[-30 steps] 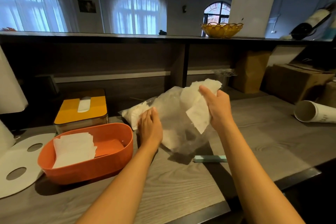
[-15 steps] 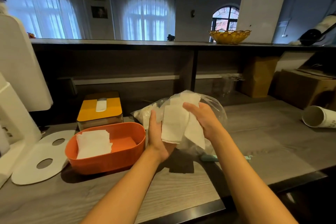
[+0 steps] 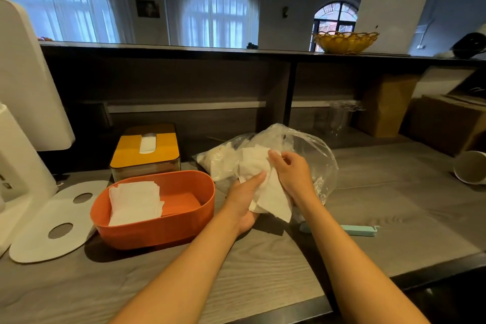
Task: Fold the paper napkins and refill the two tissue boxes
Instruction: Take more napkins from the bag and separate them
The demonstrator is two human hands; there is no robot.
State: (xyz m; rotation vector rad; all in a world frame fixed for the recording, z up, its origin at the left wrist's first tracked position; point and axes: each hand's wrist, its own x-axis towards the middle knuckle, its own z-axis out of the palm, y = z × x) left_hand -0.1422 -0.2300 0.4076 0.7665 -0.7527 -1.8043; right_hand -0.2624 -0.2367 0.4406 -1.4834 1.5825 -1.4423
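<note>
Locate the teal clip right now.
Head view, right of centre: the teal clip lies flat on the wooden counter, just beyond the right forearm, below the clear plastic bag.

Bare table (image 3: 263,279) nearside; orange box (image 3: 157,226) blocks left.

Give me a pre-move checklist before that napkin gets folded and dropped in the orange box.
1. Napkin held by both hands: ok, left hand underneath, right hand pinching it.
2. Napkin out of the plastic bag: ok.
3. Napkin folded flat: not ok, it is crumpled.
4. Orange box open: ok.
5. Room in it: ok, the stack fills only its left side.
6. Single sheet in hand: cannot tell.
</note>
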